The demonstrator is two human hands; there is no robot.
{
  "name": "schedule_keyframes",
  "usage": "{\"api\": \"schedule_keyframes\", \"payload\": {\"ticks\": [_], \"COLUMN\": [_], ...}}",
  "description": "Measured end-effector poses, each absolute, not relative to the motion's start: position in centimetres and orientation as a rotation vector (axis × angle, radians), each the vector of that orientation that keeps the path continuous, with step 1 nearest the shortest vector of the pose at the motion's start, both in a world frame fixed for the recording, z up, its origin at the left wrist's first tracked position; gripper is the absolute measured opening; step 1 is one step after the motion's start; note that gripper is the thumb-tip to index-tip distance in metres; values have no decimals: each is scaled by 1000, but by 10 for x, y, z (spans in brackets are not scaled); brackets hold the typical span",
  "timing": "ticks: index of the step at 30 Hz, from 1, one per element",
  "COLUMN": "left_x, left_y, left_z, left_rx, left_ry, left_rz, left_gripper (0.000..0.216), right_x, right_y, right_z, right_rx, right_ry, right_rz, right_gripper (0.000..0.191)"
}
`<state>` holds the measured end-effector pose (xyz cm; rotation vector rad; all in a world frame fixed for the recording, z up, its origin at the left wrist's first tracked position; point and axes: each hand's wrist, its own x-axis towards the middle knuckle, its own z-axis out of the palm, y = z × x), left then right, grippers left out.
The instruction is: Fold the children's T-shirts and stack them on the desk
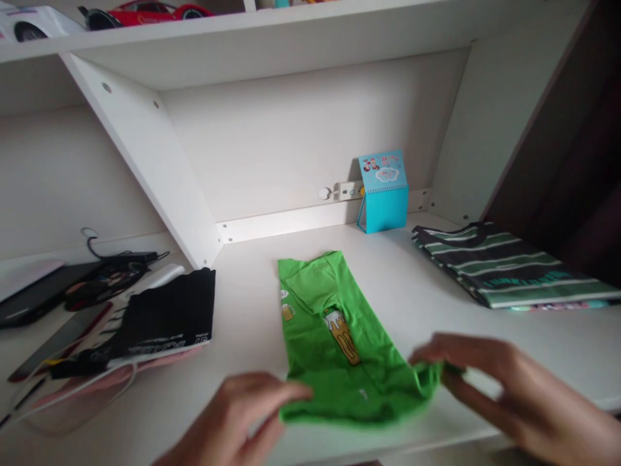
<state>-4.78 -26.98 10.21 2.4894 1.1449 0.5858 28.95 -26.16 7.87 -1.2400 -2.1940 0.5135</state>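
Observation:
A green T-shirt [310, 362] with a printed beer-mug picture lies partly folded on the white desk [242, 304], its near edge lifted a little. My left hand [242, 414] pinches the near left corner between thumb and fingers. At the near right, my right hand [490, 382] grips the other corner, which bunches up between its thumb and fingers. Both hands are slightly blurred. The shirt's far end, with a sleeve turned inward, rests flat on the desk.
Folded striped clothing [499, 265] lies at the right, and folded black clothing [169, 314] at the left beside cables and a dark laptop-like device [48, 291]. A blue desk calendar [385, 207] stands by a socket [347, 191]. Overhead, a shelf [291, 52] holds a red toy car [150, 13].

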Motion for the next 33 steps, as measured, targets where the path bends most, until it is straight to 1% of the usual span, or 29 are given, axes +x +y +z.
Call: {"api": "schedule_keyframes", "payload": {"ticks": [2,4,6,7,10,13,16,20,24,26,29,31,33], "left_x": [-40,-33,-29,-28,-30,-35,-40,-41,-38,-37,-36,-35,-34], "left_y": [-224,-165,-108,-85,-41,-27,-21,-11,-9,-9,-8,-9,-15], "left_z": [125,130,115,103,65,42,37,34,27,25,39,62,94], "left_rx": [2252,2061,1815,1682,1599,1638,1711,1830,1885,1884,1868,1879,1919], "left_ry": [1302,1272,1364,1474,1618,1685,1734,1832,1900,1886,1799,1685,1456], "left_rz": [716,872,970,942,882,869,849,828,832,835,836,843,984], "left_gripper": [30,29,24,22,19,14,10,4,7,13,19,16,21], "right_x": [277,261,244,236,221,220,223,220,212,209,212,219,230], "right_y": [-209,-144,-84,-60,-15,0,8,15,12,8,2,-5,-19], "right_z": [113,125,115,103,64,43,42,39,30,31,52,80,114], "right_rx": [-1240,-1256,-1473,-1528,-1610,-1623,-1619,-1677,-1769,-1799,-1785,-1739,-1681], "right_ry": [-2145,-2061,-1967,-1958,-1958,-1933,-1924,-1976,-2050,-2079,-2104,-2074,-1994], "right_rz": [511,488,514,535,555,470,388,358,392,427,445,378,256], "right_gripper": [27,23,25,25,23,26,30,33,29,27,23,20,23]}}
